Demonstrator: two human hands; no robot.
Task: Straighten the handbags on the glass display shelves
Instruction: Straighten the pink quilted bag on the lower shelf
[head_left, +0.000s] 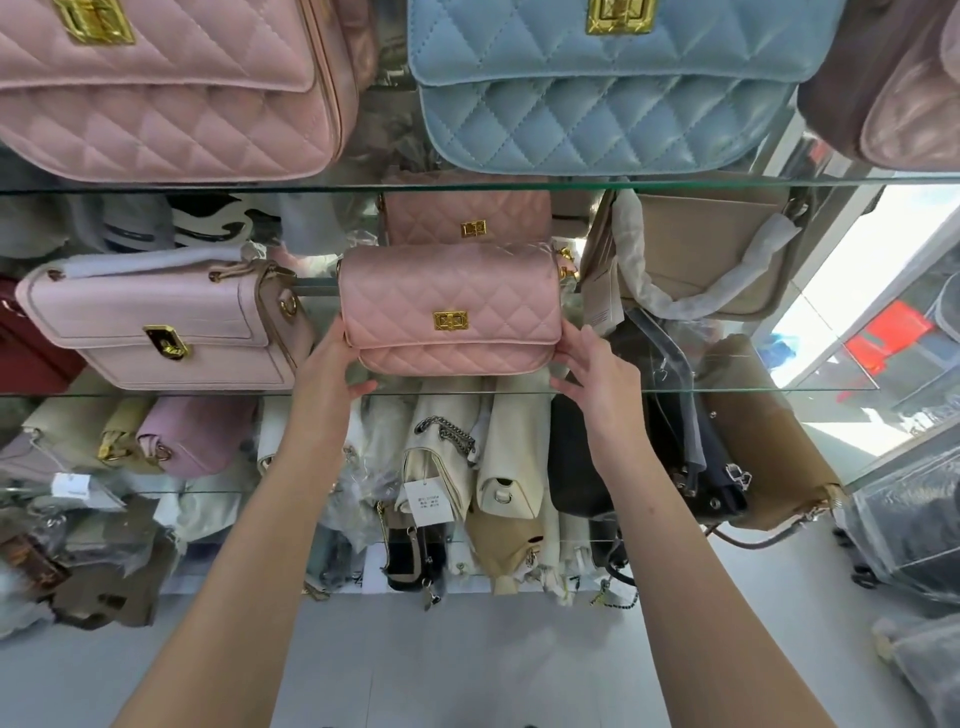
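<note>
A small pink quilted handbag (451, 309) with a gold clasp stands upright near the front edge of the middle glass shelf (753, 388). My left hand (332, 371) holds its lower left corner, fingers behind the bag and thumb below it. My right hand (592, 369) touches its lower right corner with nearly straight fingers. A second pink quilted bag (467, 215) appears right behind it. To its left sits a pale pink flap bag (161, 327); to its right a beige bag (711, 249) with a wrapped strap.
On the upper glass shelf (260, 187) stand a large pink quilted bag (166, 88), a blue quilted bag (608, 88) and a mauve bag (893, 83). Lower shelves hold several cream, tan and black bags. A white floor lies below, with plastic-wrapped goods at right.
</note>
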